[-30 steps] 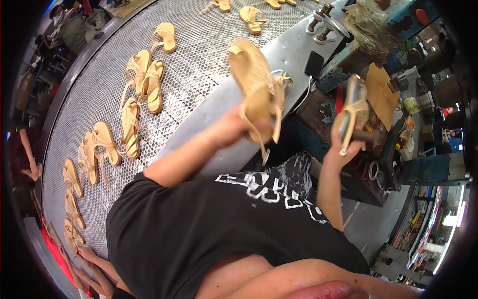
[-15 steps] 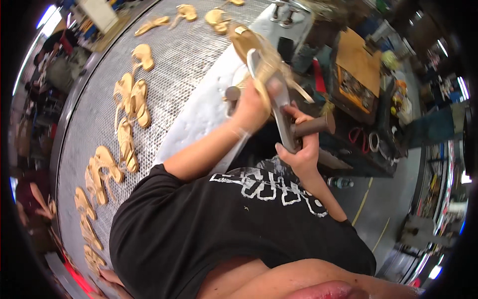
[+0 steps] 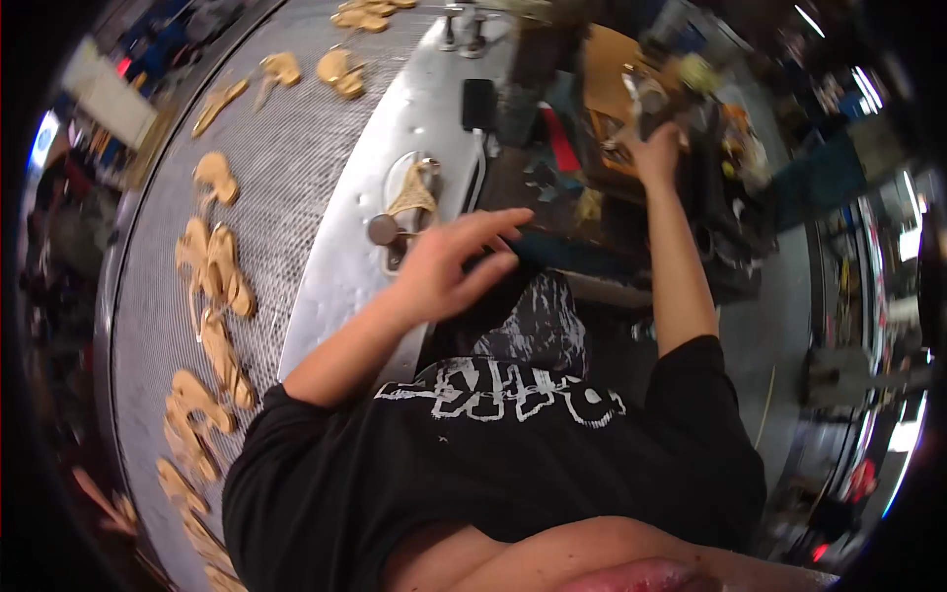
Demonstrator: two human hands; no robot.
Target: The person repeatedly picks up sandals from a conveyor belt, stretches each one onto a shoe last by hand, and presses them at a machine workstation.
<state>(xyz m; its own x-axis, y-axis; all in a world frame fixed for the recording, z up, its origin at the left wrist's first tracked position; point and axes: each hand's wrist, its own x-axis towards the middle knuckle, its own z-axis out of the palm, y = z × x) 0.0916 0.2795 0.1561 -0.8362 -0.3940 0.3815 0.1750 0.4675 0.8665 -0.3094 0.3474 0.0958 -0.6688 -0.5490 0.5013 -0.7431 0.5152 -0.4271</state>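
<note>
My left hand is over the near edge of the pale metal table, fingers stretched out and apart, holding nothing. Just beyond it, a tan strappy sandal piece lies by a brown round knob on the table. My right hand reaches far right to a dark box topped with orange-brown sheet. At its fingers is a blurred dark and metallic object; whether the hand grips it is unclear.
On the left, a grey mesh conveyor carries several tan sandals. A black flat object lies on the metal table, with metal posts beyond. A red strip rests on the dark bench.
Half a second ago both hands held a sandal and a grey sole-shaped form with a brown knob. Now they are apart; the right has moved far and right, the left is empty.
</note>
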